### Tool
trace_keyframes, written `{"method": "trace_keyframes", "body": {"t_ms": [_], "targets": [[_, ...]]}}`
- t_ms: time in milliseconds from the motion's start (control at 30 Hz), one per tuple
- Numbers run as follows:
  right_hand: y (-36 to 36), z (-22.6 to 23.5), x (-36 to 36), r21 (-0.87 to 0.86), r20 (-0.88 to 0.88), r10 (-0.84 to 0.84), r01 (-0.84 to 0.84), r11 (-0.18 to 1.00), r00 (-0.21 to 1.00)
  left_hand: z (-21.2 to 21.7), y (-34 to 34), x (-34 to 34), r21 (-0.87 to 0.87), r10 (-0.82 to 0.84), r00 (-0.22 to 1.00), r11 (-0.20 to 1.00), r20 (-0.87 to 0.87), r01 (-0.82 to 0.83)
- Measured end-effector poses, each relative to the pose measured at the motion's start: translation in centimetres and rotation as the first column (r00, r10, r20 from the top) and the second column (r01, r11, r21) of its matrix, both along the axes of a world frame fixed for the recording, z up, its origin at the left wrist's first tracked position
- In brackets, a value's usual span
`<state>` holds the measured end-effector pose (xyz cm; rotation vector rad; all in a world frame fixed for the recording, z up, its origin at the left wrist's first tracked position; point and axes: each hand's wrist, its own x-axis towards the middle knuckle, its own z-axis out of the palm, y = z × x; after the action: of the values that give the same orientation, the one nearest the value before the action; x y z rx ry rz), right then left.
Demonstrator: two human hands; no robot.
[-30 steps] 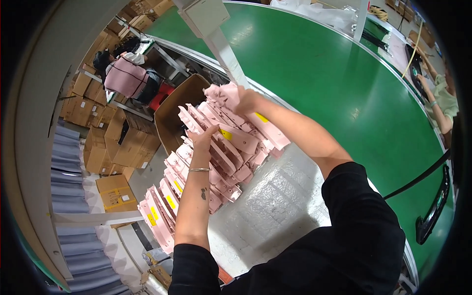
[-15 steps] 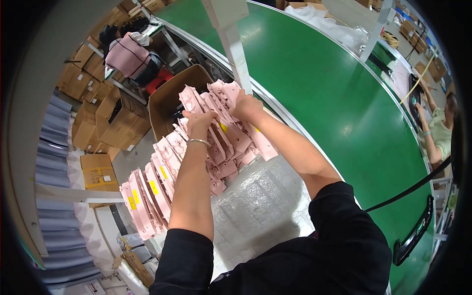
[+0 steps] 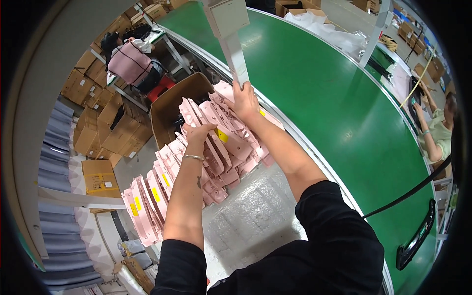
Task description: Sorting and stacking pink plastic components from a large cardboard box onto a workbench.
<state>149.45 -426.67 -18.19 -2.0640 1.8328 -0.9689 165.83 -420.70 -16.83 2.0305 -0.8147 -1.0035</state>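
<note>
A long row of pale pink moulded plastic panels (image 3: 142,209), several with yellow stickers, stands on edge on a white, film-wrapped surface (image 3: 250,211). My left hand (image 3: 199,133) is closed on the upper edge of a pink panel (image 3: 231,140) in the farther part of the row, its thumb laid across toward the right. At the row's far right end, my right hand (image 3: 245,103) bends its fingers over the top of the last panels, close beside a white post (image 3: 237,61). Its fingertips are partly hidden, and the right forearm covers some of the panels beneath.
A green conveyor belt (image 3: 314,98) with a pale metal edge runs along the right. An open cardboard box (image 3: 164,105) stands beyond the panels. More cartons (image 3: 125,125) and a seated person (image 3: 130,64) are at the far left. Another person (image 3: 440,123) works across the belt.
My right hand has turned, its fingers now pointing more upward beside the post. The panels under it sit closer to the row. My left hand keeps its hold; the whole view has shifted slightly.
</note>
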Motion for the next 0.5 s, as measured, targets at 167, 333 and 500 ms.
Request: {"method": "trace_keyframes", "body": {"t_ms": [167,333,500], "targets": [[0.5,1.0,-2.2,0.218,0.031,0.103,-0.107,0.970,0.994,-0.1,0.6,0.8,-0.026,-0.025,0.996,0.999,-0.091,0.023],[3.5,1.5,-4.5,0.476,-0.197,0.270,-0.149,0.867,0.943,-0.9,0.7,0.5,-0.076,0.028,0.992,0.996,-0.124,-0.037],[2.2,2.8,-3.4,0.549,-0.162,0.200,-0.080,0.832,0.966,-1.0,0.6,1.0,-0.078,-0.015,0.981,0.997,-0.195,0.000]]}}
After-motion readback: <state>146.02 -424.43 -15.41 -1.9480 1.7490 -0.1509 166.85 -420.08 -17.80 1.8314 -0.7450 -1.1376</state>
